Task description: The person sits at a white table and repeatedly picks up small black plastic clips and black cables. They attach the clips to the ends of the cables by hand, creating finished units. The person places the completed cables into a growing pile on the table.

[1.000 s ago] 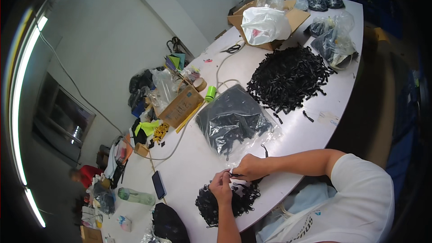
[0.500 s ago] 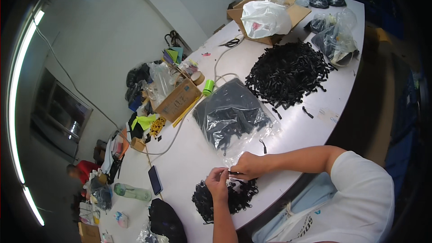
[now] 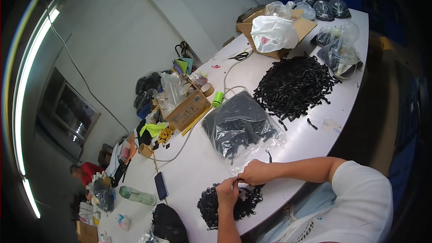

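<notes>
My left hand [image 3: 227,192] and my right hand [image 3: 255,172] meet fingertip to fingertip near the table's front edge. Both are closed, pinching a small black piece [image 3: 240,179] between them, mostly covered by the fingers. Just below them spreads a pile of small black looped parts [image 3: 211,213]. A clear plastic bag [image 3: 240,128] with black pieces in it lies beyond my hands. By its near corner rests a single black looped strip [image 3: 269,155]. Farther off to the right is a large heap of slender black pieces [image 3: 292,87].
On the left are a phone [image 3: 160,186], a green bottle [image 3: 137,195] and a black cloth bundle [image 3: 168,225]. A cardboard box [image 3: 189,113] and a grey cable [image 3: 182,150] lie farther back. Another open box [image 3: 288,31] stands at the far end. A person in red [image 3: 87,171] is far left.
The whole view has shifted, so the scene sits slightly lower and to the right. My hands stay together above the pile, and the black piece between them is now more hidden by the fingers.
</notes>
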Demonstrator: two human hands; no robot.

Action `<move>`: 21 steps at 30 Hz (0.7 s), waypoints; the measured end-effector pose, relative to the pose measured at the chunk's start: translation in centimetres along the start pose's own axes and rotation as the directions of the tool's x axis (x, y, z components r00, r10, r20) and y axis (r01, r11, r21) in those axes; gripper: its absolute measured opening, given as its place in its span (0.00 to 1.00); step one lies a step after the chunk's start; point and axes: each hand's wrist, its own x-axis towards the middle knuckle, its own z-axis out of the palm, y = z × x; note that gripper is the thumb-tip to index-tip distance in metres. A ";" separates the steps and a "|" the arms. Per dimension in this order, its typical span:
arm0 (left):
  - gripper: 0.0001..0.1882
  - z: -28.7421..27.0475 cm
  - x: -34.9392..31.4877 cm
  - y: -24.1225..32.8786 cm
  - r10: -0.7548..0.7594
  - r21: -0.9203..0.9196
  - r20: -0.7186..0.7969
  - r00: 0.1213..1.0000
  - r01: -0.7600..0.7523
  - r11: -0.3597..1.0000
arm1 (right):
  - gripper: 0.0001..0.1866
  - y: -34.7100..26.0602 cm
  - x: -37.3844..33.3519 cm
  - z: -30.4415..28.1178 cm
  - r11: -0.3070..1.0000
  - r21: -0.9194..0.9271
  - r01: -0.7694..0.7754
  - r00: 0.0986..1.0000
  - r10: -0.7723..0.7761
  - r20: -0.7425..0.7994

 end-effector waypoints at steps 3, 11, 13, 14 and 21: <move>0.05 0.1 -0.1 0.2 -0.033 -0.008 0.047 0.998 0.033 0.999 | 0.16 0.2 -0.2 0.1 1.000 -0.001 0.008 0.998 -0.008 0.063; 0.04 0.2 -0.2 0.2 -0.084 0.007 0.110 0.990 0.084 0.996 | 0.11 -0.1 -0.3 0.0 0.999 0.001 -0.038 0.995 0.038 0.091; 0.04 0.2 -0.3 -0.1 -0.079 0.013 0.115 0.990 0.078 0.997 | 0.12 0.2 -0.2 0.2 1.000 -0.012 0.000 0.994 0.002 0.108; 0.04 0.2 -0.3 -0.2 -0.075 0.016 0.119 0.990 0.073 0.997 | 0.13 0.3 -0.1 0.3 1.000 -0.018 0.017 0.993 -0.015 0.114; 0.06 0.3 -0.3 0.1 -0.147 -0.051 0.147 0.978 0.156 0.986 | 0.11 0.4 -0.2 -0.2 1.000 -0.028 0.008 0.989 -0.004 0.145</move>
